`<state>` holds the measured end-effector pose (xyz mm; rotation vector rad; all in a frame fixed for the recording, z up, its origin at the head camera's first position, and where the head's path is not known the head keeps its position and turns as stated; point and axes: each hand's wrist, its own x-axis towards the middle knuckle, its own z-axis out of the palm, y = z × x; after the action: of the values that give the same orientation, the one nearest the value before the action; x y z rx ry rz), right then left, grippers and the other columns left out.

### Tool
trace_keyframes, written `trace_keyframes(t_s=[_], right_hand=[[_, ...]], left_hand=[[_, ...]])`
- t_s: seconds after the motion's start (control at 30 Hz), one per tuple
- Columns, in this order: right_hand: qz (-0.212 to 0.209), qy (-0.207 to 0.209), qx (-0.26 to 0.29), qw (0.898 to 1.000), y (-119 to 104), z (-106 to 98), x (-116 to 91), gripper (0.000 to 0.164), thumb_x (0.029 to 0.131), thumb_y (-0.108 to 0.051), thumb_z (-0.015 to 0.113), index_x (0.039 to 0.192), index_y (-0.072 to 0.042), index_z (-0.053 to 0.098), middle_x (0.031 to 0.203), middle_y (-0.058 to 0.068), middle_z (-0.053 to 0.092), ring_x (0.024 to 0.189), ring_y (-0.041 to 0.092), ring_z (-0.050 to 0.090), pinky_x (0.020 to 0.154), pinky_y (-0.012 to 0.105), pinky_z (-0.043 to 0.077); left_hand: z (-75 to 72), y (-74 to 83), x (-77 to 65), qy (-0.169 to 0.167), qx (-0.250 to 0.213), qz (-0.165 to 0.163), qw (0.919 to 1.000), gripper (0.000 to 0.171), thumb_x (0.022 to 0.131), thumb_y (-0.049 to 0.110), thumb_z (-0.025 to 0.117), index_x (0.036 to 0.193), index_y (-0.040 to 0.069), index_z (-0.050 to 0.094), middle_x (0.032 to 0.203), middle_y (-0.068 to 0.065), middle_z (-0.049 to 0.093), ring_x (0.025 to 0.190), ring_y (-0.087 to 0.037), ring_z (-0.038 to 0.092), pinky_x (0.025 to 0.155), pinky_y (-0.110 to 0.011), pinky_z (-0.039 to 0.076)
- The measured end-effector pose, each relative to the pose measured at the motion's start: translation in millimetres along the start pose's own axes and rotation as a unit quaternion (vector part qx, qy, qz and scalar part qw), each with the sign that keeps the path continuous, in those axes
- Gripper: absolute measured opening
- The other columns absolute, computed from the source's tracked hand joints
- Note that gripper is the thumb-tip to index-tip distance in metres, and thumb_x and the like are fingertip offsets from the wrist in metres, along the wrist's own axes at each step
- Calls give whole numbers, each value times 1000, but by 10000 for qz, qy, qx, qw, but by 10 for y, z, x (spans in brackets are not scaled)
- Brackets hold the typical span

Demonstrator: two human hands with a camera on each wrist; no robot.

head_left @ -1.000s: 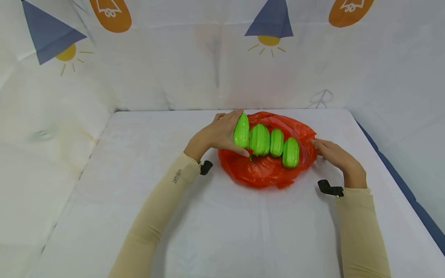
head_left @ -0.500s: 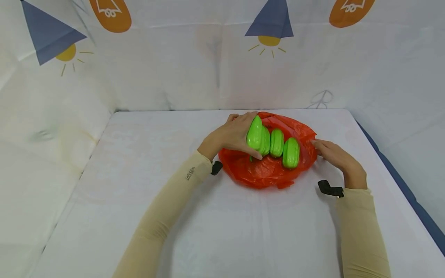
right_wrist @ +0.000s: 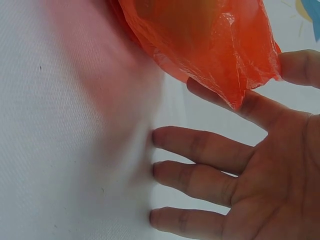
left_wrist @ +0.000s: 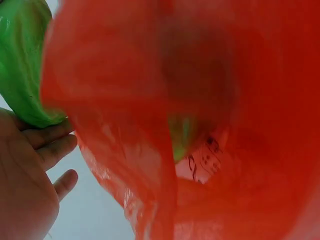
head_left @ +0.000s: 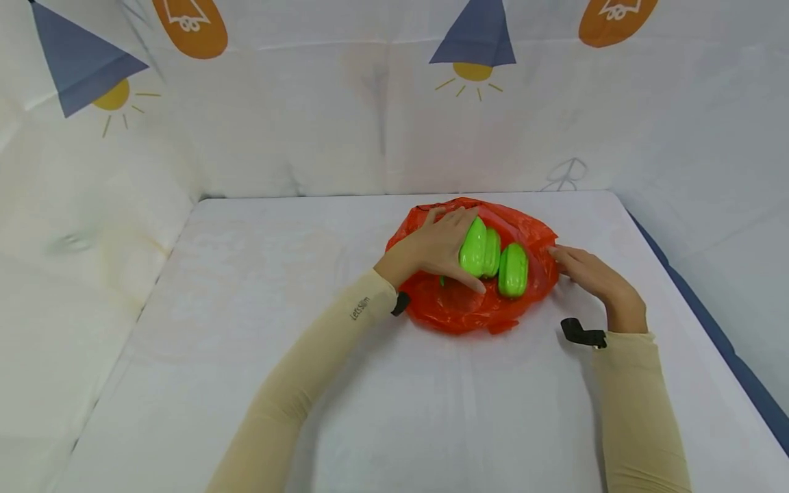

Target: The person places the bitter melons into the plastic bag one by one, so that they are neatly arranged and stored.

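A crumpled red plastic bag [head_left: 453, 320] lies spread at the back of the table, right of the middle. My left hand [head_left: 439, 250] reaches over it and grips a glossy, ribbed green pepper [head_left: 472, 248] between thumb and fingers. Beside that one, another pepper [head_left: 492, 253] is partly covered, and a third pepper [head_left: 513, 270] shows fully on the right. In the left wrist view the held pepper [left_wrist: 22, 65] stands next to the bag's red film. My right hand [right_wrist: 260, 170] pinches the bag's edge [right_wrist: 237, 95] between thumb and index finger; its other fingers are straight.
White cloth covers the table [head_left: 394, 411]. A white printed curtain [head_left: 296, 103] hangs behind and at both sides. Black wrist mounts [head_left: 582, 333] sit under both wrists, close over the tabletop.
My left hand has moved right across the bag with the pepper, now overlapping others that showed before. The right hand stays at the bag's right edge.
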<state>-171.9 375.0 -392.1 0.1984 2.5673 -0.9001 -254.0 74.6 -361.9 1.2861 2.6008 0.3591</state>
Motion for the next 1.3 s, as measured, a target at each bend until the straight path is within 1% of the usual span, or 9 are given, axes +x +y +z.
trace_keyframes(t_s=[0.13,0.27,0.43,0.57,0.73,0.87,1.07,1.13,1.3], right_hand=[[50,-15,48,10000,10,11,0,87,98,-67,21,153,0,23,150,30,33,131,51,37,105,72,30],[29,8,14,10000,15,11,-3,86,98,-66,21,153,0,23,149,30,34,129,51,38,104,72,32],[20,24,-50,10000,8,5,-10,86,99,-66,20,153,0,24,147,30,36,128,50,39,103,71,34],[42,-14,-80,10000,6,-11,-17,87,99,-66,19,154,1,21,148,31,35,129,51,39,103,71,33],[87,-24,-47,9999,9,-6,-17,89,98,-68,20,154,1,20,149,31,34,130,51,38,104,72,32],[-46,12,-74,10000,4,4,0,86,99,-65,21,152,1,26,147,30,37,128,51,40,104,70,33],[-77,54,-94,9999,-20,-2,-2,84,98,-66,22,152,-1,28,145,29,39,127,49,41,103,70,34],[-70,50,-90,9999,-18,0,-6,84,99,-65,22,151,-1,29,144,29,40,126,49,41,103,70,35],[-36,34,-86,10000,-12,3,-16,85,98,-66,22,152,0,26,146,30,37,127,50,40,104,70,34]], left_hand=[[32,71,55,-123,-19,64,9999,130,67,81,65,157,11,2,165,-4,12,152,-20,10,123,-50,5],[57,115,107,-264,68,0,9996,130,68,84,61,158,13,-1,165,-2,11,152,-19,10,123,-49,4],[93,136,149,-371,175,-137,9991,132,67,87,58,158,13,-3,165,-3,13,152,-20,12,122,-49,6],[130,154,174,-436,229,-217,9986,133,66,88,57,158,11,-1,164,-4,15,152,-20,14,121,-49,9],[191,173,224,-409,369,-323,9980,130,65,91,53,157,11,7,162,-3,20,150,-19,19,120,-50,9],[223,186,248,-351,566,-451,9968,131,64,93,51,157,11,8,161,-2,21,149,-18,21,120,-51,8],[263,199,268,-227,1131,-644,9912,135,62,98,44,158,10,9,163,-4,17,150,-20,17,120,-51,7],[271,203,265,-217,1240,-681,9897,135,62,98,44,158,10,8,164,-4,16,151,-21,15,121,-51,6],[284,220,258,-213,1416,-685,9873,136,62,97,44,159,10,4,163,-3,19,150,-20,17,122,-52,7]])
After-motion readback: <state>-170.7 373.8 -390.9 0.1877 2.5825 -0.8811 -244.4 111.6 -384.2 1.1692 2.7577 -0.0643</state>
